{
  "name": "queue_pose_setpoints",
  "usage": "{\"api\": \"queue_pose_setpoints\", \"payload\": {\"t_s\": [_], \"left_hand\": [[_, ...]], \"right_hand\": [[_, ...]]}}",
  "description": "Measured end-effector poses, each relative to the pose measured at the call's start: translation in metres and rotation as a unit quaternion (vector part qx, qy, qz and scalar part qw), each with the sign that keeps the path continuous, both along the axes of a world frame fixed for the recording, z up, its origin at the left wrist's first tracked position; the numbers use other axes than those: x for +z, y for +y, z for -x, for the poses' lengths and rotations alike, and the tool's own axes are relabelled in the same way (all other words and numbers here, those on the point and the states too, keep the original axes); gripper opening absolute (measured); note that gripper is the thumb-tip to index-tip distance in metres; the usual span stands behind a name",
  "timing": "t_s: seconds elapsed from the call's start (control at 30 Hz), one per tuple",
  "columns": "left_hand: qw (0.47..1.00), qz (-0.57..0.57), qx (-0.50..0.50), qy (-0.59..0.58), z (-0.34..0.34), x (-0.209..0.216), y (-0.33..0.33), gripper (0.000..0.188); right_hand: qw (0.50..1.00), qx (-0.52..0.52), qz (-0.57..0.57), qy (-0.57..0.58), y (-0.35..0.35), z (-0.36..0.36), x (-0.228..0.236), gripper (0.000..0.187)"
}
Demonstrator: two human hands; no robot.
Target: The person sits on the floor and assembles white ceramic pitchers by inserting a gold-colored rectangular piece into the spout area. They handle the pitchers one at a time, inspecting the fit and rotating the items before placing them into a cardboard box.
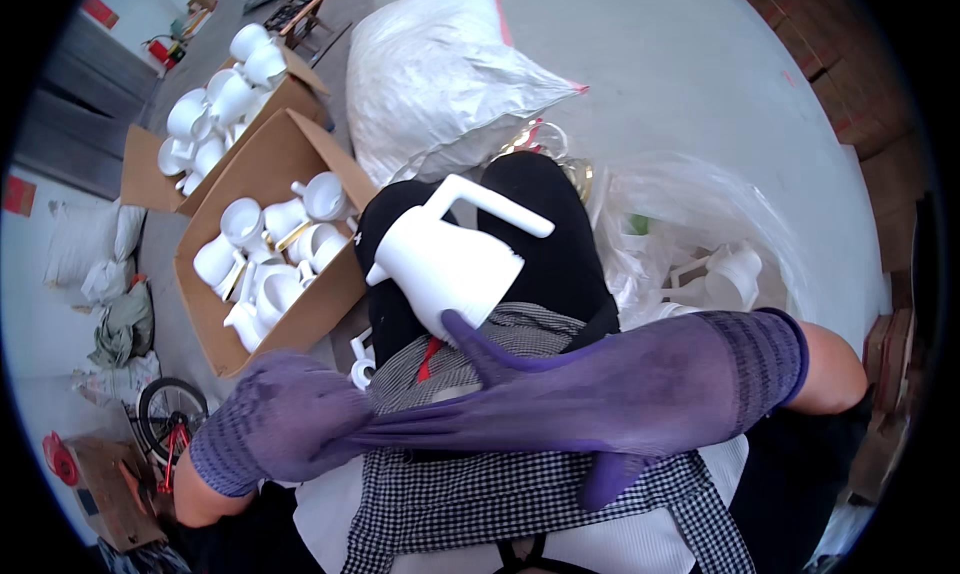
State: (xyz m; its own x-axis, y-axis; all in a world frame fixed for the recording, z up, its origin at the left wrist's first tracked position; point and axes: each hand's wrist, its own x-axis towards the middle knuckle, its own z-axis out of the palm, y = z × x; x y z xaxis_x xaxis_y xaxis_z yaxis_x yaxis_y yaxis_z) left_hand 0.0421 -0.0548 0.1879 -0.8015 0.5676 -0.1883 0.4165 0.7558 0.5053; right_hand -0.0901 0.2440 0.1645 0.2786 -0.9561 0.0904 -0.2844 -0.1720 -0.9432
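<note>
Both my hands wear purple knit-cuffed gloves. My left hand [305, 409] is closed on the finger ends of the right glove [560, 404] and draws them out into a long stretch across my lap. My right hand [640, 389] is inside that glove, with one glove finger sticking out forward and the thumb toward me; its middle fingers are hidden in the stretched fabric. A white plastic pitcher [440, 264] with a long straight handle lies tilted on my thighs. The forward glove finger overlaps its lower edge.
An open cardboard box [335, 314] of white pitchers stands at my left, another box [150, 174] behind it. Ahead sits a stuffed white sack [430, 74]. A clear plastic bag [690, 189] with white parts is at my right. A small wheel [172, 414] stands far left.
</note>
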Motion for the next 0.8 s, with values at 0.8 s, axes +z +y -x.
{"api": "queue_pose_setpoints", "payload": {"t_s": [0.8], "left_hand": [[0.934, 0.054, 0.332, 0.120, -0.072, -0.037, -0.106, 0.054]], "right_hand": [[0.772, -0.363, 0.296, -0.430, 0.114, 0.098, -0.025, 0.104]]}}
